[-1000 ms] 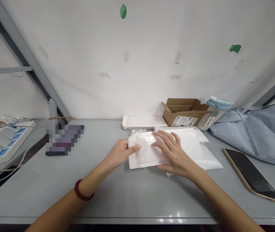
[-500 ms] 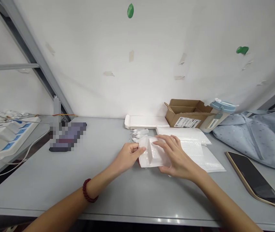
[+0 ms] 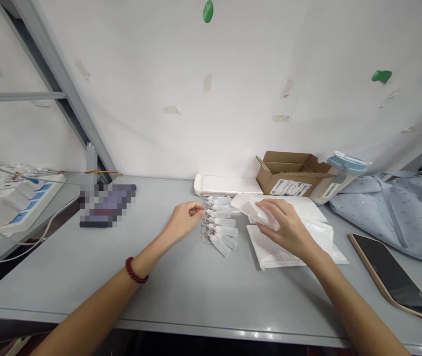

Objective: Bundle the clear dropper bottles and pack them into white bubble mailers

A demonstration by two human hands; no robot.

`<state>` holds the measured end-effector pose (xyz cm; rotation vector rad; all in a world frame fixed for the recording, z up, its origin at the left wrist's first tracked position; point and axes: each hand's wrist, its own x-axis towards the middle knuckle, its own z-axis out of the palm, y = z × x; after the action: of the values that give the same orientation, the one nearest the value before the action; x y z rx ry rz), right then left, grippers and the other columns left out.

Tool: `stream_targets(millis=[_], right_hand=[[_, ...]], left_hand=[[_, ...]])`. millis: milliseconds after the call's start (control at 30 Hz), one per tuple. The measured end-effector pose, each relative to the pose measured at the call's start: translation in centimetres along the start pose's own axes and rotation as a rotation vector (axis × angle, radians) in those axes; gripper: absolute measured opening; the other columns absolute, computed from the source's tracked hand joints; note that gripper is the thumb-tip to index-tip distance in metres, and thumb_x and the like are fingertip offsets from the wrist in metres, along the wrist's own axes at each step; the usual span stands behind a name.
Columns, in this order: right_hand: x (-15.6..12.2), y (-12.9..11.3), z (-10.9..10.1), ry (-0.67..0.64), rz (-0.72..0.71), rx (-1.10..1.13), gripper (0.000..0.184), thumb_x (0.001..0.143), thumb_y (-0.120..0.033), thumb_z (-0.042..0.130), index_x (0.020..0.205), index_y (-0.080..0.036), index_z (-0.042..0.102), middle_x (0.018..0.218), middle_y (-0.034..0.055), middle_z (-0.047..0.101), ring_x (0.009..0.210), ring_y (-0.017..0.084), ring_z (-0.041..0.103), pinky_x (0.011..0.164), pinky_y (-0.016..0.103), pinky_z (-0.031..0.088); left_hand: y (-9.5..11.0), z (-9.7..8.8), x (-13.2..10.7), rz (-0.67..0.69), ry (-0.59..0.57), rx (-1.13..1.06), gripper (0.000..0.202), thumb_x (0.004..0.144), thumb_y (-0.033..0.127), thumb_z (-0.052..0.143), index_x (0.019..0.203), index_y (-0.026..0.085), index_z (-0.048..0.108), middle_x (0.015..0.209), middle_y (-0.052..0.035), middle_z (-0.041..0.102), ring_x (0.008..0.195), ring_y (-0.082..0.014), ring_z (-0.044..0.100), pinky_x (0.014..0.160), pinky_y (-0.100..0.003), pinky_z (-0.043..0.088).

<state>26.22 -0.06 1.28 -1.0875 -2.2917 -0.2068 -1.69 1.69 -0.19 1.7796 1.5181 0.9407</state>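
Observation:
Several small clear bottles (image 3: 222, 223) lie in a row on the grey table (image 3: 181, 287). My left hand (image 3: 182, 221) is just left of them, fingers curled in a pinch at the ring of the top bottle. My right hand (image 3: 287, 230) grips a white bubble mailer (image 3: 258, 211), lifted and folded over, to the right of the bottles. Under that hand more white bubble mailers (image 3: 288, 249) lie flat in a stack.
At the back stand a flat white tray (image 3: 225, 185), an open cardboard box (image 3: 288, 177) and a blue-lidded cup (image 3: 339, 179). A blue cloth (image 3: 392, 212) and a dark tablet (image 3: 396, 277) lie right. A blurred dark item (image 3: 107, 205) and power strips (image 3: 14, 198) lie left.
My right hand has swung the mailer up and to the right, uncovering the row of small bottles. My left hand let go of the mailer and now pinches at the bottles.

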Motion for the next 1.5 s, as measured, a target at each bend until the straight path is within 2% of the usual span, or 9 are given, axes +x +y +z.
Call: stream_targets(millis=[300,500,700,900,1133,1267,1367,1433,1500], right_hand=[[0.0,-0.3,0.2,-0.012,0.004,-0.023,0.04,0.08,-0.023,0.057,0.117,-0.024,0.044,0.109,0.0098,0.055,0.102,0.028,0.05,0.084,0.044,0.041],[0.0,-0.4,0.1,-0.044,0.025,-0.042,0.04,0.08,-0.025,0.056,0.118,-0.024,0.042,0.111,0.0104,0.053,0.105,0.028,0.049,0.086,0.044,0.039],[-0.1,-0.5,0.2,-0.058,0.039,-0.062,0.04,0.081,-0.026,0.055,0.118,-0.023,0.041,0.114,0.0112,0.052,0.107,0.029,0.048,0.087,0.045,0.038],[0.0,-1.1,0.4,-0.094,0.023,-0.055,0.042,0.08,-0.023,0.054,0.12,-0.022,0.041,0.113,0.0117,0.052,0.107,0.028,0.047,0.086,0.043,0.037],[0.1,-2.9,0.9,-0.065,-0.054,0.016,0.046,0.077,-0.02,0.053,0.121,-0.02,0.038,0.111,0.0121,0.053,0.104,0.028,0.047,0.083,0.043,0.04],[0.1,-4.0,1.1,-0.01,-0.137,0.075,0.05,0.077,-0.019,0.053,0.123,-0.02,0.035,0.11,0.0127,0.054,0.101,0.028,0.049,0.081,0.043,0.041],[0.0,-4.4,1.1,0.043,-0.152,0.116,0.049,0.078,-0.017,0.051,0.124,-0.021,0.034,0.108,0.0123,0.055,0.098,0.028,0.051,0.079,0.043,0.042],[0.0,-4.3,1.1,0.067,-0.13,0.127,0.046,0.079,-0.017,0.051,0.122,-0.022,0.036,0.106,0.012,0.055,0.095,0.027,0.051,0.077,0.043,0.043],[0.0,-4.0,1.0,0.086,-0.1,0.124,0.043,0.079,-0.017,0.052,0.119,-0.021,0.038,0.103,0.0118,0.055,0.093,0.027,0.051,0.075,0.042,0.044]], left_hand=[[0.1,1.6,-0.5,-0.041,-0.11,0.003,0.025,0.071,0.038,0.055,0.072,0.016,0.066,0.069,-0.0024,0.065,0.066,-0.0176,0.056,0.061,-0.027,0.042],[-0.1,0.8,0.0,-0.062,-0.163,-0.2,0.022,0.071,0.037,0.058,0.072,0.015,0.062,0.072,-0.0015,0.062,0.069,-0.0157,0.055,0.064,-0.026,0.041],[0.7,-1.0,0.0,-0.103,-0.101,-0.388,0.02,0.073,0.035,0.061,0.073,0.016,0.06,0.069,0.0021,0.053,0.057,-0.0084,0.041,0.054,-0.021,0.034],[1.5,-0.8,-0.7,-0.028,0.001,-0.511,0.019,0.077,0.035,0.059,0.074,0.016,0.059,0.064,0.0037,0.046,0.055,-0.0076,0.038,0.055,-0.021,0.034],[2.6,0.2,-2.1,0.213,0.124,-0.238,0.016,0.08,0.03,0.057,0.071,0.018,0.061,0.072,0.0,0.058,0.069,-0.0127,0.05,0.062,-0.023,0.039],[3.2,1.6,-3.1,0.264,0.072,-0.192,0.019,0.083,0.031,0.054,0.077,0.019,0.067,0.075,-0.002,0.058,0.071,-0.0142,0.052,0.063,-0.024,0.041],[3.5,2.2,-3.7,0.303,0.006,-0.153,0.025,0.086,0.034,0.049,0.085,0.022,0.071,0.085,-0.0045,0.056,0.082,-0.0168,0.053,0.069,-0.025,0.043],[3.6,2.2,-3.9,0.322,0.011,-0.142,0.028,0.087,0.035,0.046,0.086,0.022,0.072,0.088,-0.005,0.055,0.086,-0.0175,0.053,0.074,-0.027,0.043],[3.6,1.8,-3.6,0.3,0.042,-0.141,0.029,0.088,0.035,0.045,0.088,0.022,0.071,0.088,-0.0051,0.057,0.085,-0.0174,0.053,0.074,-0.027,0.043]])
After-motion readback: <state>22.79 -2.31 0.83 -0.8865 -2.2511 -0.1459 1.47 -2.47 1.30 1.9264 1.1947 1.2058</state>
